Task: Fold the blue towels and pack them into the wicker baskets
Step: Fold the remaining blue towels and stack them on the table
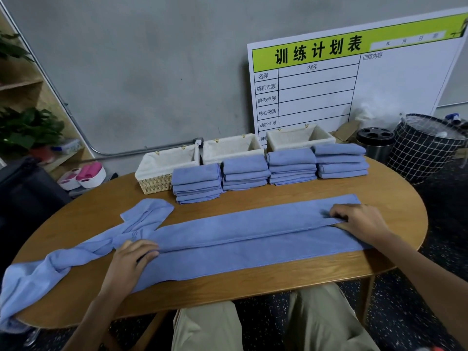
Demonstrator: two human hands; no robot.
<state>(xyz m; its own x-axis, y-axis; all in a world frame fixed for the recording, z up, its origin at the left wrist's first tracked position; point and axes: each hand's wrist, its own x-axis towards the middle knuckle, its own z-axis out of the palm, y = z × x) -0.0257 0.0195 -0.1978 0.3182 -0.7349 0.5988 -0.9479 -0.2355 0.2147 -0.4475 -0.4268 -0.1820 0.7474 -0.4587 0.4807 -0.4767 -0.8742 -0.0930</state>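
A long blue towel (240, 236) lies stretched across the oval wooden table (253, 290), folded lengthwise, its left end twisted and hanging over the table's left edge. My left hand (131, 259) pinches the folded edge near the towel's left part. My right hand (354, 219) pinches the same folded edge near the right end. Behind the towel stand several stacks of folded blue towels (245, 173). Three wicker baskets with white liners (164, 163) line the far side, and no towels show inside them.
A white board with a green header (354, 79) leans on the wall behind the baskets. A black metal bin (374, 143) and a grid-patterned hamper (425, 148) stand at right. Shelves with plants (27, 127) are at left. My knees sit under the near table edge.
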